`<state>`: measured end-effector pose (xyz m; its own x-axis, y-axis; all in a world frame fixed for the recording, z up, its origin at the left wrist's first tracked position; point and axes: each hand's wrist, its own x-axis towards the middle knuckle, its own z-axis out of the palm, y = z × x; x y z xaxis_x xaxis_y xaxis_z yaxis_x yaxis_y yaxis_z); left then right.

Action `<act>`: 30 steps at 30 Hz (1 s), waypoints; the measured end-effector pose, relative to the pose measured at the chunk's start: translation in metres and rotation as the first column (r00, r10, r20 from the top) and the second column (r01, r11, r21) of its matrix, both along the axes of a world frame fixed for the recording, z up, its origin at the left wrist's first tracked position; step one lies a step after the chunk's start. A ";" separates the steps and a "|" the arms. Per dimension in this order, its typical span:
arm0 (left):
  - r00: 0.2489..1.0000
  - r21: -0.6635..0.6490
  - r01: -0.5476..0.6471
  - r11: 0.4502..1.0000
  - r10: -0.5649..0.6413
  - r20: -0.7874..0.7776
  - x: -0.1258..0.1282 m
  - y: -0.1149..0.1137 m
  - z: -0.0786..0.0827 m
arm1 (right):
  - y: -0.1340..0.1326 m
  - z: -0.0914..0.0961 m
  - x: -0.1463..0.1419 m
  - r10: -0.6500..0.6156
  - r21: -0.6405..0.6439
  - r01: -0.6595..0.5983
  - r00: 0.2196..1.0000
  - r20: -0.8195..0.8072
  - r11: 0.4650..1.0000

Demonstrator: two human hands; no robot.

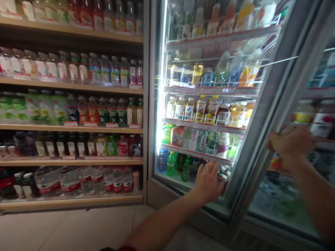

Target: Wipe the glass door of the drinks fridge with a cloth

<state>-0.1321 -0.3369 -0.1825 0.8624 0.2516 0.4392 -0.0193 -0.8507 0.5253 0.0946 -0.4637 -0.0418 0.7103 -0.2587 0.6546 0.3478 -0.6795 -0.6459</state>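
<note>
A lit drinks fridge (pixel 167 104) stands in front of me with its glass door (pixel 264 115) swung open to the right. My left hand (pixel 208 181) reaches into the bottom shelf among small bottles and cans (pixel 222 172), fingers curled round something I cannot make out. My right hand (pixel 290 143) grips the edge of the open glass door at mid height. Green bottles (pixel 171 163) stand on the bottom shelf just left of my left hand.
Wooden open shelves (pixel 70 162) full of bottled drinks fill the left side, with large water bottles (pixel 83 179) at the bottom. Fridge racks (pixel 209 90) above hold juices and teas. Pale floor tiles (pixel 65 230) lie below. A second fridge (pixel 321 87) sits behind the door.
</note>
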 end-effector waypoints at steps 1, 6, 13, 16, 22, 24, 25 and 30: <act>0.999 -0.045 0.046 0.998 -0.046 0.005 0.007 -0.022 0.002 | -0.009 0.003 -0.022 -0.056 -0.062 0.053 0.997 -0.047 0.997; 0.996 -0.336 0.083 0.938 -0.093 -0.015 0.005 -0.114 0.023 | -0.064 0.013 -0.135 0.108 -0.107 -0.100 0.991 0.075 0.989; 0.999 -0.510 -0.033 0.860 0.014 -0.041 -0.124 -0.107 0.043 | -0.091 -0.010 -0.215 0.702 0.110 -0.697 0.712 -0.006 0.709; 1.000 -0.607 -0.012 0.795 0.010 -0.007 -0.185 -0.086 0.044 | -0.067 -0.017 -0.254 0.931 0.222 -0.904 0.355 -0.086 0.365; 0.980 -0.779 -0.051 0.625 0.183 0.082 -0.286 -0.052 0.064 | -0.018 -0.008 -0.362 0.996 0.381 -0.920 0.080 -0.032 0.086; 0.908 -0.764 -0.211 0.610 0.412 0.078 -0.318 -0.037 0.071 | 0.003 -0.007 -0.397 0.999 0.378 -0.925 0.049 0.004 0.044; 0.862 -0.745 -0.289 0.601 0.503 0.072 -0.334 -0.028 0.074 | 0.015 -0.008 -0.414 0.999 0.365 -0.931 0.036 0.033 0.022; 0.601 -0.676 -0.504 0.537 0.781 0.172 -0.411 0.033 0.077 | 0.087 -0.011 -0.498 0.993 0.321 -0.943 -0.054 0.106 -0.085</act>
